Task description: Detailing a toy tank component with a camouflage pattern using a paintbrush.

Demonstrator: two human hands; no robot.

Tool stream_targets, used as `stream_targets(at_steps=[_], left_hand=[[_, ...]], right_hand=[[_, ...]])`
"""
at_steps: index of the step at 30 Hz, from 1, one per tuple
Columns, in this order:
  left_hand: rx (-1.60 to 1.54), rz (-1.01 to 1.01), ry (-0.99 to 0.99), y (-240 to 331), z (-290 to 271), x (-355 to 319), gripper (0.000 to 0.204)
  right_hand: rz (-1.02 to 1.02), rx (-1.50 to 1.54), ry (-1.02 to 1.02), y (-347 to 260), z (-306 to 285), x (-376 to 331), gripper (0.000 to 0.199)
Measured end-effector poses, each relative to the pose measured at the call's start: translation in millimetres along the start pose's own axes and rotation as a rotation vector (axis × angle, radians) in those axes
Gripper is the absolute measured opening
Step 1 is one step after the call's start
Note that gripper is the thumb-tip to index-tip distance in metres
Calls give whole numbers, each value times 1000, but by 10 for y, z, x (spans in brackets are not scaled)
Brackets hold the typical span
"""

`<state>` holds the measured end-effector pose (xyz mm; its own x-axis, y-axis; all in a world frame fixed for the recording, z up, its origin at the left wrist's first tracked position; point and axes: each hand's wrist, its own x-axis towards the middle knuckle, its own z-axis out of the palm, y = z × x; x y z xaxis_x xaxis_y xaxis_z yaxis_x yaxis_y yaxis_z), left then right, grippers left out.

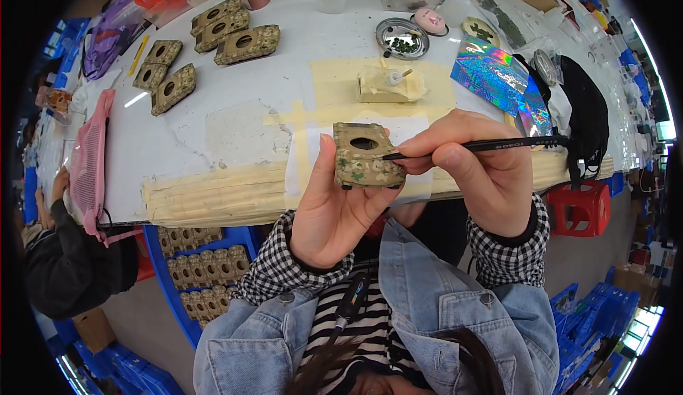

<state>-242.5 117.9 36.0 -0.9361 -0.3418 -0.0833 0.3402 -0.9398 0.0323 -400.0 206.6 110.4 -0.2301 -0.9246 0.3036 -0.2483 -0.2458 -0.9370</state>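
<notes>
My left hand (327,219) grips a small camouflage model tank hull (366,171) by its sides, above the table's front edge. The hull has a round dark hole in its top and green and brown patches toward its near end. My right hand (492,174) is closed on black tweezers (491,145), held nearly level. Their tips meet the hull's top just on the near side of the hole. Whether anything small sits between the tips, I cannot make out. Beyond the hull is a small block wrapped in masking tape (391,86), with a white nozzle-like piece on it.
More camouflage hulls (247,44) stand at the back left. A round metal dish (403,38) holds small dark green bits. Shiny holographic film (491,75) and a black cloth bag (587,103) lie right. A blue tray (171,281) of hulls is below left; another person (82,253) sits left.
</notes>
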Motion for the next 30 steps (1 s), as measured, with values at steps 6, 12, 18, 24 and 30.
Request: stream_targets(at_steps=[6, 12, 18, 24, 30], left_hand=[[4, 3, -5, -2, 19, 1, 60], [-9, -2, -15, -1, 11, 1, 60], [-48, -2, -40, 0, -10, 10, 59], [-73, -15, -32, 7, 2, 13, 59], [-75, -15, -24, 9, 8, 21, 59]], right_hand=[[-10, -36, 4, -5, 5, 10, 13], [-19, -76, -5, -10, -2, 19, 12], [-51, -111, -26, -6, -18, 33, 12], [-68, -147, -38, -17, -30, 45, 11], [-79, -163, -41, -21, -39, 56, 11]])
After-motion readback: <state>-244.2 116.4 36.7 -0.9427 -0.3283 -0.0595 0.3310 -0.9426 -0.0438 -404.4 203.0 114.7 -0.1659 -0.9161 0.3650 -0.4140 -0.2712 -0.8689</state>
